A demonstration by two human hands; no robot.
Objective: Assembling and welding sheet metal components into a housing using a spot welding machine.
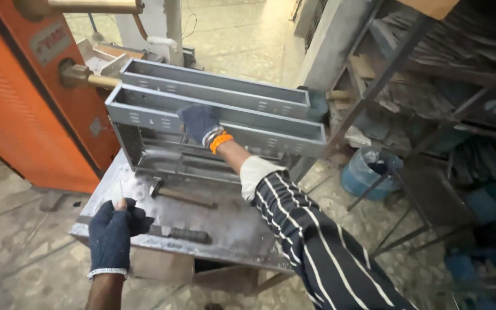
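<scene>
The right hand, in a dark knit glove, was closed over the top edge of the grey sheet-metal frame, which stood upright at the back of the steel worktable. The left hand, also gloved, was clenched around a thin pale piece at the table's near-left corner. A hammer and a dark-handled tool lay between the hands.
</scene>
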